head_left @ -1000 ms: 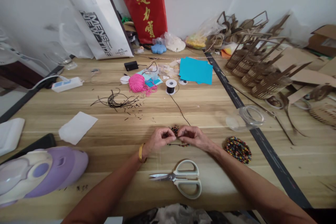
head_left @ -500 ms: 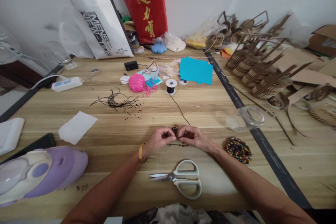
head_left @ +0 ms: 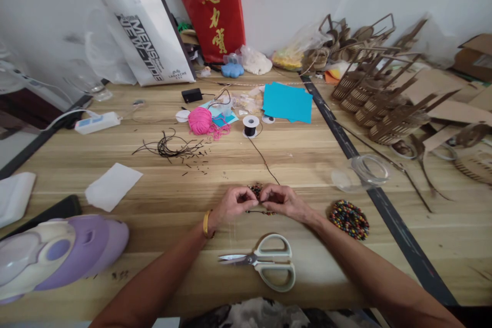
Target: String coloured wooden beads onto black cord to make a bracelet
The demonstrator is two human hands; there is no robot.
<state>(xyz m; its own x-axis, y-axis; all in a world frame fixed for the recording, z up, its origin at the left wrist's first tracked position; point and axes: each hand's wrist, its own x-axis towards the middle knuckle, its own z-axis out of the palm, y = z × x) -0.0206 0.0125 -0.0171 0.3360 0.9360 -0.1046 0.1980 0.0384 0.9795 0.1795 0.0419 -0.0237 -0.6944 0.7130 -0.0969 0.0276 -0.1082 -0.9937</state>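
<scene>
My left hand (head_left: pixel 237 200) and my right hand (head_left: pixel 282 199) meet at the middle of the table, fingertips pinched on a thin dark cord (head_left: pixel 264 157). The cord runs back to a white spool of black cord (head_left: pixel 250 127). Small dark beads (head_left: pixel 255 188) show in a cluster just behind my fingers, and a short beaded piece (head_left: pixel 261 212) curves below them. My fingers cover part of the cord. Closer to me lie scissors with cream handles (head_left: pixel 265 260), blades pointing left. Beyond my right wrist sits a coil of multicoloured beads (head_left: pixel 349 220).
Black cords and clippings (head_left: pixel 169 147) lie behind my left hand, near pink yarn (head_left: pixel 200 121) and blue sheets (head_left: pixel 287 103). A purple-and-white device (head_left: pixel 84 248) stands at left. Clear plastic rings (head_left: pixel 369 170) and several brown baskets (head_left: pixel 395 123) are at right.
</scene>
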